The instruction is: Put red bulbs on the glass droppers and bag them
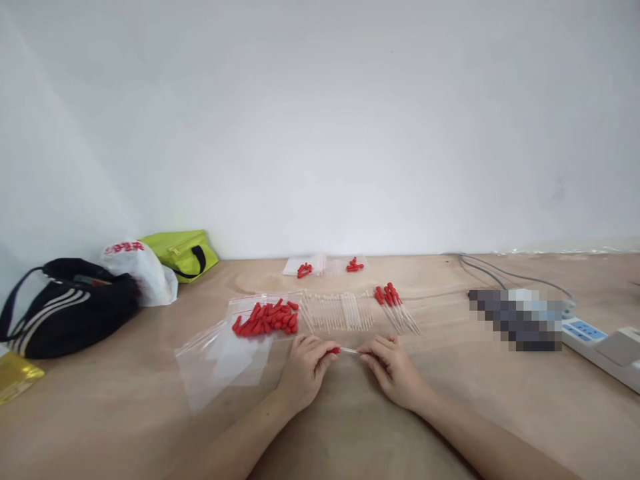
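Between the fingertips of my left hand (309, 367) is a red rubber dropper bulb (336, 350), mostly covered by them. My right hand (393, 368) pinches a clear glass dropper tube (349, 351), whose left end meets the bulb. How deep the tube sits in it I cannot tell. Beyond my left hand, a pile of loose red bulbs (267, 318) lies on a clear zip bag (235, 307). A row of bare glass tubes (340, 311) lies in the middle. To its right are several droppers with red bulbs fitted (395, 307).
Small bags with red bulbs (304, 270) lie near the wall. At left stand a black bag (75, 310), a white plastic bag (143, 273) and a lime-green bag (187, 253). A power strip (600, 343), cables (485, 270) and a pixelated object (515, 320) are at right.
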`<state>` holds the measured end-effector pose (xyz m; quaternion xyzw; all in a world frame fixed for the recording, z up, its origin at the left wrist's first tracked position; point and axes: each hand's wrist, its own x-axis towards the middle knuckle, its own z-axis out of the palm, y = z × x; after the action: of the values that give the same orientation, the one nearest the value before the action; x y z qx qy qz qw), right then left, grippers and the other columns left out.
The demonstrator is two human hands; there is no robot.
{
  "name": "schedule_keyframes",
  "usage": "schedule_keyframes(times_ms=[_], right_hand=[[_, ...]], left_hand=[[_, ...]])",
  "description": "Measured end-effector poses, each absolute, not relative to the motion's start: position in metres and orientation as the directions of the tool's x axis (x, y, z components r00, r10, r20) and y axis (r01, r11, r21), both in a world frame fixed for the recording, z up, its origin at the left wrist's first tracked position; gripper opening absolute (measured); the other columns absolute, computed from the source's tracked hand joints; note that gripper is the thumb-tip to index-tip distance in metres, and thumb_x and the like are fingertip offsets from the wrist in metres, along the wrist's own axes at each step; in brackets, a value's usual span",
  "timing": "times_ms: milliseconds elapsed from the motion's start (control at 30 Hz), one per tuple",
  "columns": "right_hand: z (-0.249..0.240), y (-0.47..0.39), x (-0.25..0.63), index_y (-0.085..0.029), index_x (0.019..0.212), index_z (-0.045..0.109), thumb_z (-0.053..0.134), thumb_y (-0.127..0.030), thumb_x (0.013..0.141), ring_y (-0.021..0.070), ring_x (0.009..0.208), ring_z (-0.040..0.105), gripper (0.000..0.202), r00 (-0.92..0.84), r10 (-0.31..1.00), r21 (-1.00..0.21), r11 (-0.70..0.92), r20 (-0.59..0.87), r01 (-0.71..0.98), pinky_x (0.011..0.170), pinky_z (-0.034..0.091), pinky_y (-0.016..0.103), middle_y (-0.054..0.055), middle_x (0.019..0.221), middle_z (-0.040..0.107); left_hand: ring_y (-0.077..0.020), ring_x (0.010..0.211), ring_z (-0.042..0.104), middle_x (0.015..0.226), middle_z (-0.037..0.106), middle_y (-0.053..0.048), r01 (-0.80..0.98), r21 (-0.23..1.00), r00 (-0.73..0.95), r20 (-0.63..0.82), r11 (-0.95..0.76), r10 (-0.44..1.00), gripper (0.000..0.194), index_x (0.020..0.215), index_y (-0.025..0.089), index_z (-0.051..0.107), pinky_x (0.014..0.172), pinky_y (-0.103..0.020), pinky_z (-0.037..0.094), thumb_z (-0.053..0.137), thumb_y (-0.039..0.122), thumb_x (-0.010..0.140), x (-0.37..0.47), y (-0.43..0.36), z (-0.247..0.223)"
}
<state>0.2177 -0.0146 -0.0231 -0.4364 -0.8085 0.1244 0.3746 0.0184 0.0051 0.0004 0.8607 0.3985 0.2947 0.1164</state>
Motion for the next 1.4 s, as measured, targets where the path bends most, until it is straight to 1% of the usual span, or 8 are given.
schedule_keyframes(times_ms=[133, 267, 533, 633, 933, 1200, 1333, 1400], right_hand=[[-0.023, -0.012, 0.22, -0.022, 0.085, 0.059, 0.038, -0.019, 0.086, 0.0134, 0.072, 0.056, 0.021, -0.403, 0.788, -0.528, 0.612, 0.466, 0.589, 0.072, 0.03, 0.031, 0.001, 0.076, 0.063], [-0.021, -0.009, 0.222, -0.023, 0.084, 0.06, 0.04, -0.018, 0.085, 0.0117, 0.07, 0.056, 0.021, -0.431, 0.779, -0.506, 0.624, 0.455, 0.595, 0.073, 0.027, 0.031, -0.001, 0.077, 0.063], [-0.02, -0.014, 0.219, -0.019, 0.081, 0.06, 0.037, -0.014, 0.083, 0.0109, 0.062, 0.048, 0.024, -0.452, 0.69, -0.257, 0.668, 0.566, 0.698, 0.066, 0.022, 0.029, 0.001, 0.068, 0.058], [-0.023, -0.015, 0.216, -0.018, 0.077, 0.058, 0.034, -0.015, 0.084, 0.0113, 0.058, 0.044, 0.025, -0.464, 0.658, -0.206, 0.681, 0.593, 0.703, 0.063, 0.02, 0.029, 0.001, 0.064, 0.055], [-0.024, -0.017, 0.21, -0.018, 0.075, 0.054, 0.029, -0.015, 0.085, 0.0117, 0.057, 0.044, 0.027, -0.479, 0.701, -0.277, 0.676, 0.528, 0.683, 0.063, 0.019, 0.028, 0.0, 0.066, 0.057], [-0.017, -0.019, 0.206, -0.018, 0.072, 0.054, 0.031, -0.015, 0.086, 0.0108, 0.06, 0.047, 0.027, -0.466, 0.791, -0.36, 0.601, 0.397, 0.714, 0.064, 0.021, 0.027, -0.001, 0.067, 0.059], [-0.008, -0.019, 0.205, -0.02, 0.077, 0.058, 0.038, -0.019, 0.085, 0.014, 0.07, 0.05, 0.022, -0.474, 0.778, -0.294, 0.606, 0.412, 0.739, 0.065, 0.021, 0.028, 0.001, 0.072, 0.061], [-0.005, -0.019, 0.207, -0.022, 0.076, 0.06, 0.044, -0.022, 0.082, 0.0157, 0.075, 0.05, 0.017, -0.481, 0.777, -0.242, 0.599, 0.406, 0.763, 0.065, 0.021, 0.029, 0.001, 0.072, 0.061]], left_hand=[[-0.0162, 0.068, 0.057, 0.07, 0.065, -0.002, 0.572, 0.424, 0.543, 0.445, -0.702, 0.712, 0.023, 0.076, 0.019, 0.059, 0.074, -0.034, 0.035, 0.041, 0.027, 0.087, 0.018, 0.004, 0.002], [-0.0147, 0.067, 0.057, 0.068, 0.065, 0.0, 0.546, 0.372, 0.6, 0.452, -0.751, 0.66, 0.023, 0.075, 0.02, 0.059, 0.079, -0.035, 0.032, 0.041, 0.026, 0.087, 0.017, 0.004, 0.0], [-0.0139, 0.062, 0.053, 0.064, 0.062, 0.0, 0.537, 0.275, 0.62, 0.512, -0.797, 0.595, 0.022, 0.073, 0.018, 0.056, 0.08, -0.036, 0.031, 0.039, 0.024, 0.087, 0.017, 0.005, -0.006], [-0.0142, 0.063, 0.052, 0.065, 0.061, 0.0, 0.52, 0.26, 0.627, 0.531, -0.814, 0.57, 0.019, 0.073, 0.018, 0.055, 0.08, -0.036, 0.031, 0.04, 0.022, 0.086, 0.017, 0.005, -0.008], [-0.0145, 0.066, 0.051, 0.065, 0.058, 0.0, 0.49, 0.223, 0.669, 0.524, -0.843, 0.527, 0.016, 0.073, 0.017, 0.053, 0.081, -0.035, 0.032, 0.041, 0.019, 0.083, 0.018, 0.003, -0.007], [-0.0148, 0.068, 0.053, 0.067, 0.06, 0.0, 0.497, 0.232, 0.68, 0.494, -0.836, 0.541, 0.016, 0.073, 0.018, 0.054, 0.082, -0.036, 0.033, 0.042, 0.019, 0.083, 0.018, 0.004, -0.004], [-0.0153, 0.071, 0.055, 0.071, 0.063, 0.0, 0.514, 0.264, 0.651, 0.499, -0.816, 0.572, 0.014, 0.079, 0.02, 0.057, 0.084, -0.037, 0.033, 0.044, 0.019, 0.084, 0.013, 0.01, -0.002], [-0.0174, 0.08, 0.055, 0.083, 0.064, -0.002, 0.543, 0.291, 0.609, 0.509, -0.788, 0.608, 0.012, 0.091, 0.021, 0.057, 0.082, -0.037, 0.035, 0.047, 0.021, 0.083, 0.01, 0.013, -0.003]])
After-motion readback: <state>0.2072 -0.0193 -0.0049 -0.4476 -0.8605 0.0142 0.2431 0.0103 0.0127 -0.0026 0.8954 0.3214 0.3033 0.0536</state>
